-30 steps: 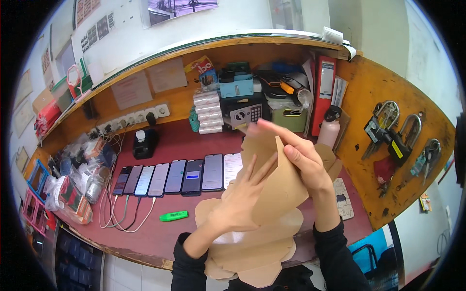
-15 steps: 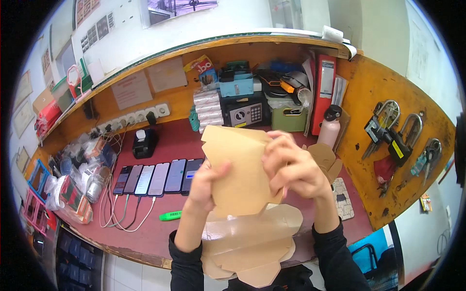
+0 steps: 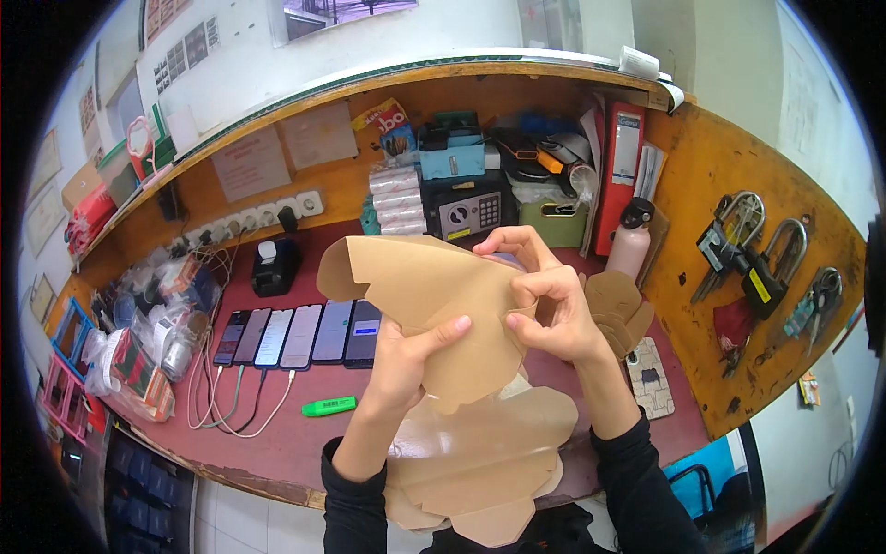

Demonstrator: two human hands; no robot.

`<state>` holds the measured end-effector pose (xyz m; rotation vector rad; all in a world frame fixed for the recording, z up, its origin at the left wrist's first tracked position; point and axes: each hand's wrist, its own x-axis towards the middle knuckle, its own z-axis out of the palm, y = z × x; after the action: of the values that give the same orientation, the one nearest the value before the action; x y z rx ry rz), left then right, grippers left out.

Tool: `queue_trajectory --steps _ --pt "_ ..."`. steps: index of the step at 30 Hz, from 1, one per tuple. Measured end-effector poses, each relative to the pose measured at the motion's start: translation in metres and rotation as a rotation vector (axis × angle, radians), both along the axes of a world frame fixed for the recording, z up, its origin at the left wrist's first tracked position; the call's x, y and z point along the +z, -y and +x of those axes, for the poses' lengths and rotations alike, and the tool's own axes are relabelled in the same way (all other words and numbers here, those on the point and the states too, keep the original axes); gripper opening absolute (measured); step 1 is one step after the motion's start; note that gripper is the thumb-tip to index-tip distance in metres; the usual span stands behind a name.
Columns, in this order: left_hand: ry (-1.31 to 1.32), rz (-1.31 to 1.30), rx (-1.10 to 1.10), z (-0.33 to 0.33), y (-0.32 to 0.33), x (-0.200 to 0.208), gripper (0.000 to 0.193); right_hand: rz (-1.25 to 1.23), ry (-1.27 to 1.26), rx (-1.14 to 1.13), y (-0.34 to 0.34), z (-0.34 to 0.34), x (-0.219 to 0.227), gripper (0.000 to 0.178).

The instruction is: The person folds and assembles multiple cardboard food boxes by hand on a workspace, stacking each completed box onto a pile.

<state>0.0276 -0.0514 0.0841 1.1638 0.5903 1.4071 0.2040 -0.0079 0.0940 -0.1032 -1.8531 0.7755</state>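
Brown cardboard piece, creased and partly folded, is held tilted above the counter. The left grip is clamped on its lower left side, thumb on the near face; the right grip pinches its right edge. Holding both sides probably steadies the pliant panel. Flat cardboard pieces overlap beneath, across the counter's near edge, likely for easy reach. Maroon and worn along its rim, the counter carries a row of phones, some plugged in, and a green marker. Padlocks hang on the right-hand wooden panel; a pale wall rises behind.
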Motion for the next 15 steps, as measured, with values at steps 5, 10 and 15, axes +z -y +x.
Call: queue_trajectory --steps 5,10,15 --pt "-0.03 0.009 -0.009 -0.003 0.004 0.005 0.051 0.047 0.099 -0.011 0.0 0.005 0.001 0.02" --pt "0.058 -0.079 -0.152 -0.009 0.012 0.002 0.047 -0.307 -0.083 0.218 0.006 -0.004 -0.002 0.041" --pt "0.108 0.024 -0.102 -0.006 0.009 -0.007 0.045 -0.415 -0.203 0.283 0.004 -0.02 -0.011 0.047"
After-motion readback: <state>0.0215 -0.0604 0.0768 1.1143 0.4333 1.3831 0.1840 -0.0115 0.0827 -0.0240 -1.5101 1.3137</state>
